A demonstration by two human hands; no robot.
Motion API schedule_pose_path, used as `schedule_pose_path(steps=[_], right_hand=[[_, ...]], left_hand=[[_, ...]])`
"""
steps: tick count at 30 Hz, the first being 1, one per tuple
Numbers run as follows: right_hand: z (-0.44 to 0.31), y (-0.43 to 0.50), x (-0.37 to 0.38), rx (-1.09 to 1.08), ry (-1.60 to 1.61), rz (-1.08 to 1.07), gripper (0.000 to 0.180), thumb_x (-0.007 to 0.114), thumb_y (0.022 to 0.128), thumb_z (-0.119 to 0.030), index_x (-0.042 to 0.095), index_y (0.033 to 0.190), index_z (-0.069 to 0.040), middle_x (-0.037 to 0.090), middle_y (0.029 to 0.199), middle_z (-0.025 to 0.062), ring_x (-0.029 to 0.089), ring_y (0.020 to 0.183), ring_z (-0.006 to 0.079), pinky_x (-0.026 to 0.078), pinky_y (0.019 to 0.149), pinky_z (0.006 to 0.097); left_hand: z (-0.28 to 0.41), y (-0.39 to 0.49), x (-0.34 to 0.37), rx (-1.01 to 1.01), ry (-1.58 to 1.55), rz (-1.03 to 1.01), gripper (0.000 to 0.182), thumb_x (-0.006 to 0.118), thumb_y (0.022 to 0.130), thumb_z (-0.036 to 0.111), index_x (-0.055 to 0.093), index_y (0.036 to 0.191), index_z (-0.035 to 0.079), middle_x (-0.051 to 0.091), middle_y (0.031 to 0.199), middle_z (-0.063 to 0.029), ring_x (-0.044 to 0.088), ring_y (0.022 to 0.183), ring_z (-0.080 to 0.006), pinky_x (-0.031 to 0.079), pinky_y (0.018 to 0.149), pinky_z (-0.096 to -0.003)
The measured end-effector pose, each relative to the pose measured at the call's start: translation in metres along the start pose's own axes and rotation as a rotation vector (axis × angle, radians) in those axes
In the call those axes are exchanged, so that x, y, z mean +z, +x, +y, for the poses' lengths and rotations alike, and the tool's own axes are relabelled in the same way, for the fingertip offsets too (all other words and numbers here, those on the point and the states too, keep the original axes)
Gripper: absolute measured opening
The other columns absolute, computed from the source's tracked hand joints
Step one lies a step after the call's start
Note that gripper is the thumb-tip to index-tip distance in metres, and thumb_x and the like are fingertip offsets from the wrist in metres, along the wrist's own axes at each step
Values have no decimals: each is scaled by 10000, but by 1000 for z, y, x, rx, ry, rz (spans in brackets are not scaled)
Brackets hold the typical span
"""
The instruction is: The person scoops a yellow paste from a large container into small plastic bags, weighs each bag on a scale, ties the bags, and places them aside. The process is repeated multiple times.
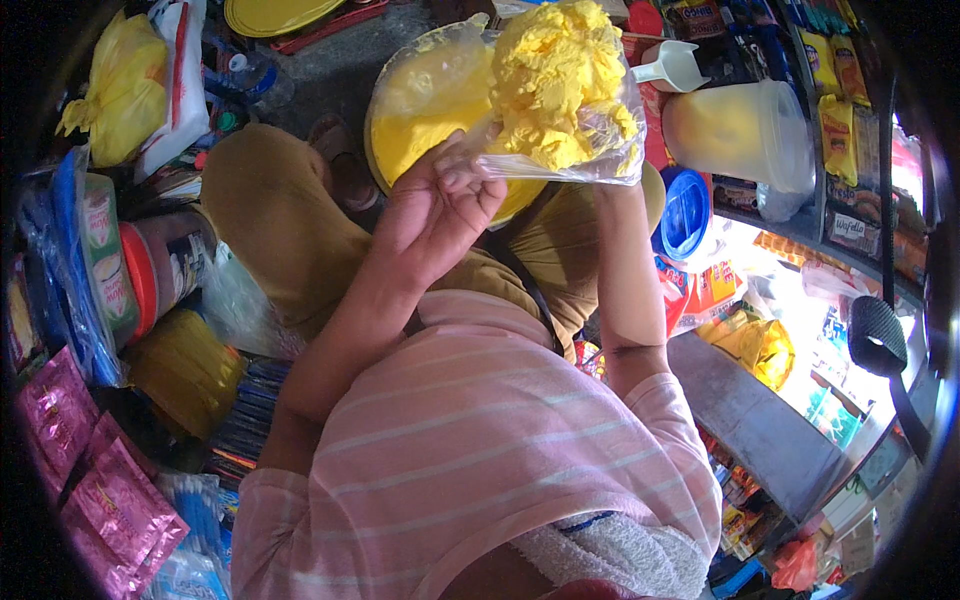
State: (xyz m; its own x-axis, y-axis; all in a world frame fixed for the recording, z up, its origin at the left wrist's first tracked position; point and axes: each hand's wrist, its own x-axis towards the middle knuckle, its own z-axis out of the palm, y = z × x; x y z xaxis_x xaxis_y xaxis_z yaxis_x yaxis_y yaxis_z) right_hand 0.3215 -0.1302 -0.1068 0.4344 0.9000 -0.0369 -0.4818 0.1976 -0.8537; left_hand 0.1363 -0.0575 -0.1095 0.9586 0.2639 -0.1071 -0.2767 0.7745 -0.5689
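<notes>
My left hand (450,187) pinches the edge of a clear plastic bag (517,166) between thumb and fingers. A large, rough lump of soft yellow spread, like margarine (559,75), rests on the plastic above my right wrist (616,193). My right hand supports this lump through the film, and its fingers are mostly hidden by the plastic and the spread. Just beyond my left hand stands a round tub (373,131) lined with clear plastic. More smooth yellow spread (420,139) fills it, and the tub sits between my bent knees.
To the right are a white scoop (670,67), a translucent plastic container (739,135) on its side and a blue lid (682,214). Shelves of packaged snacks (836,67) line that side. At left lie a red-lidded jar (169,262), a yellow bag (127,90) and pink sachets (112,495).
</notes>
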Motion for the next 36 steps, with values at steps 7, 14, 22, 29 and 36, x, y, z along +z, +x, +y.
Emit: schedule_pose_path(steps=[7,14,22,29,36], right_hand=[[22,-17,-9,-97,-113,-21,516,552,853,-200,347,1309,-72,452,1272,111,488,1122,234,448,913,385],[7,-16,-9,202,-71,32,748,764,664,-106,368,1295,-45,475,1238,70,469,1107,164,413,929,314],[-5,-44,-37,229,-261,-204,822,780,643,-94,327,1327,-41,420,1308,67,399,1187,167,312,1010,319],[-29,-58,-20,289,-506,-240,799,751,668,-83,304,1328,-17,403,1320,87,377,1207,174,274,1027,326],[-48,-49,4,219,-157,-286,553,577,822,-229,387,1259,53,496,1222,129,460,1129,186,322,986,325]], left_hand=[[-5,2,17,-5,106,33,188,461,904,98,510,1058,2,571,857,-69,501,692,-100,425,847,-327],[-12,-9,16,-26,99,0,252,434,909,114,470,1114,-29,568,937,-100,501,676,-120,425,854,-341],[-12,-14,9,0,170,82,299,436,906,103,429,1197,36,538,809,-40,450,590,-73,440,748,-286],[-9,-19,31,-51,510,-57,610,434,884,61,141,1406,177,471,718,16,399,520,-25,433,550,-186],[-4,-17,30,-75,859,-86,684,455,862,47,93,1423,197,362,635,42,331,497,-12,325,453,-151]])
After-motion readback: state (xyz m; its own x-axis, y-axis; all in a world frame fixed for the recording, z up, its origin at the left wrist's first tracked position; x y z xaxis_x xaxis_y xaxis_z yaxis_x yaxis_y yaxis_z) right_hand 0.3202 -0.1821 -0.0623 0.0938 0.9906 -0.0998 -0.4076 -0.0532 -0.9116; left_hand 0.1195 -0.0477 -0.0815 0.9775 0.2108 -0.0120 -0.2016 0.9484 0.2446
